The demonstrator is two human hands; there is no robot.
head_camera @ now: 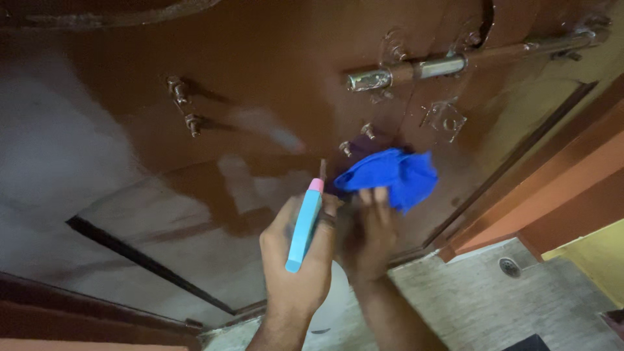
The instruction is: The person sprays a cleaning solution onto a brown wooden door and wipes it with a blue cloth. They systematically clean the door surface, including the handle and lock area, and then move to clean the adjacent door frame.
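left hand (296, 263) grips a spray bottle (304, 227); right hand (367, 231) presses a blue cloth (390, 175) mid-frame on the brown door (260, 78), still streaked at left.

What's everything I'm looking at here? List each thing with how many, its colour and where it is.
Door: one, glossy brown, fills most of the view.
Sliding bolt: one, metal partly painted brown, upper right of the door.
Small handle: one, brown, left of the bolt.
Screws: two, brown, just above the cloth.
Door frame: one, orange-brown, right edge.
Floor: grey tiles, bottom right.
Drain: one, round, dark, in the floor.
Yellow wall: lower right corner.
Cloth: one, blue, pressed on the door by the right hand.
Spray bottle: one, light blue trigger part with pink tip, in the left hand.
Left hand: gripping the bottle.
Right hand: on the cloth.
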